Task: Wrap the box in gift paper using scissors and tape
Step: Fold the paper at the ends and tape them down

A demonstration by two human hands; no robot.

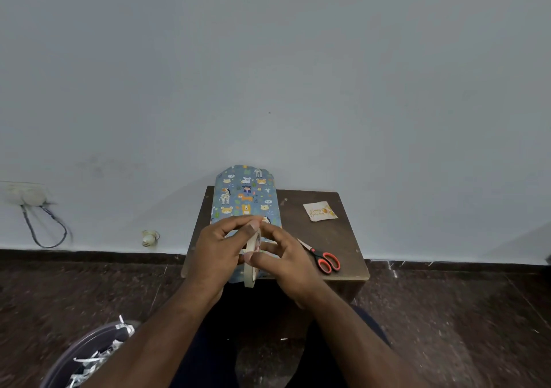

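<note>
The box (245,197) lies on a small brown table (346,238), covered in blue gift paper printed with cartoon animals; the paper's far flap sticks up past the table's back edge. Above the near end of the box I hold a beige tape roll (251,271) upright on its edge. My left hand (214,253) grips the roll from the left. My right hand (286,262) pinches at its top and side from the right. Red-and-black scissors (320,256) lie shut on the table just right of my right hand.
A small cream gift tag (320,211) lies at the table's back right. A round bin (89,358) with paper scraps stands on the dark floor at lower left. A wall socket with a cable (28,194) is at far left. My legs are under the table.
</note>
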